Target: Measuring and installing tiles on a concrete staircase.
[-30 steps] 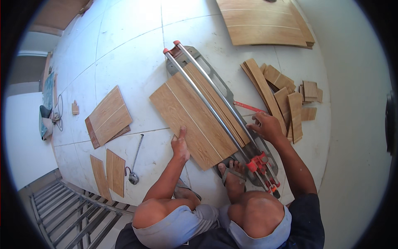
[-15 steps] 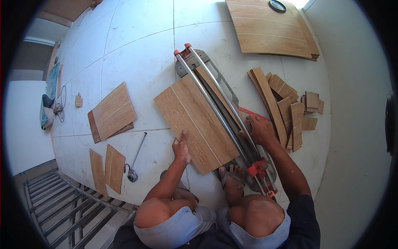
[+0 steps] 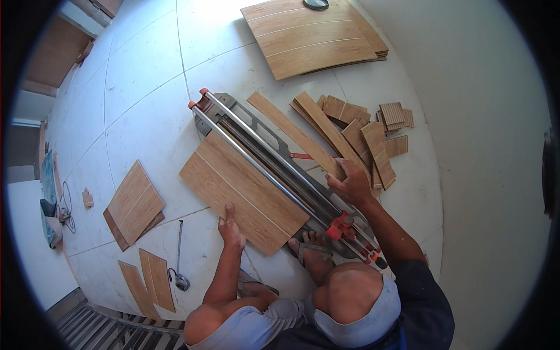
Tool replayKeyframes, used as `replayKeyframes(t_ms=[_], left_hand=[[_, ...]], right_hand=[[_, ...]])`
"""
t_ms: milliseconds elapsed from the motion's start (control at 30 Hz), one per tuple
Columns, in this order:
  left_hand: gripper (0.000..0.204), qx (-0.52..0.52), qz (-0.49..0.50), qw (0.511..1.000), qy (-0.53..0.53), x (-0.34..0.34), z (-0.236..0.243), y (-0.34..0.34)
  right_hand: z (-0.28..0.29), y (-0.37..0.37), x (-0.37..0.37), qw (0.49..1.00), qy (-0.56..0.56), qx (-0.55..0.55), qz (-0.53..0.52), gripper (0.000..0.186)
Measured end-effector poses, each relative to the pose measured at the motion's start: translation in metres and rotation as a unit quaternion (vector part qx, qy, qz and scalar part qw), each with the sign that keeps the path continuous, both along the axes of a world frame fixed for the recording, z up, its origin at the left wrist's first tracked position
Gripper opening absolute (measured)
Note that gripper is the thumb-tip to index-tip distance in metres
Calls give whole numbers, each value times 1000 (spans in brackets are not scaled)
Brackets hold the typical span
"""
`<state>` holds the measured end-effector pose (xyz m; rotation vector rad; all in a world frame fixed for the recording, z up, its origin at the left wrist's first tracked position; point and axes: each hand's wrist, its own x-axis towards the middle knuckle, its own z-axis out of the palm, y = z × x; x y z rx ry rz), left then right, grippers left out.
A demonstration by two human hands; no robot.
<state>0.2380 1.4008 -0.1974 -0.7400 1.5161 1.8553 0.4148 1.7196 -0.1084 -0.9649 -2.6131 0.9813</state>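
Note:
A manual tile cutter (image 3: 239, 116) with two steel rails and a red carriage (image 3: 341, 226) lies slantwise on the floor before me. A large wood-look tile (image 3: 233, 186) rests with its right side under the rails. My left hand (image 3: 231, 230) grips the tile's near left edge, thumb on top and the other fingers partly hidden. Off the cutter's right side, my right hand (image 3: 353, 182) holds a long, narrow tile strip (image 3: 286, 123) by its near end. A red bar (image 3: 301, 156) sticks out from the cutter below the strip.
Several cut tile pieces (image 3: 356, 134) lie heaped on the right. Large tiles (image 3: 315, 38) are stacked at the back, a round dark-rimmed object (image 3: 316, 4) on top. To the left are more tiles (image 3: 137, 204), two narrow pieces (image 3: 156, 280) and a tape measure (image 3: 182, 283). My foot (image 3: 312, 251) stands beside the cutter.
My right hand has moved the narrow strip from under the rails out to the right of the cutter. My left hand stays on the large tile. The whole view has shifted.

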Motion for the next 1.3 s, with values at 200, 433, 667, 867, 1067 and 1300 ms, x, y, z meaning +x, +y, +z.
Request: replayKeyframes(t_ms=[200,433,667,867,1067,1300], left_hand=[[56,-3,0,1000,7,-2,-2,-3],[52,0,2,1000,6,-2,-2,-5],[51,4,3,1000,12,-1,-1,-2],[51,0,0,1000,11,-2,-7,-7],[65,-20,-11,1000,10,0,-8,-6],[63,-5,-17,999,32,0,-12,-10]], right_hand=[[-2,17,60,989,-25,86,-118,53],[-20,8,66,985,-53,101,-132,51],[-16,21,79,960,-127,204,-141,51],[-22,32,92,970,-85,190,-122,50],[-32,17,75,968,-92,188,-141,53],[-32,7,63,957,-131,220,-134,63]])
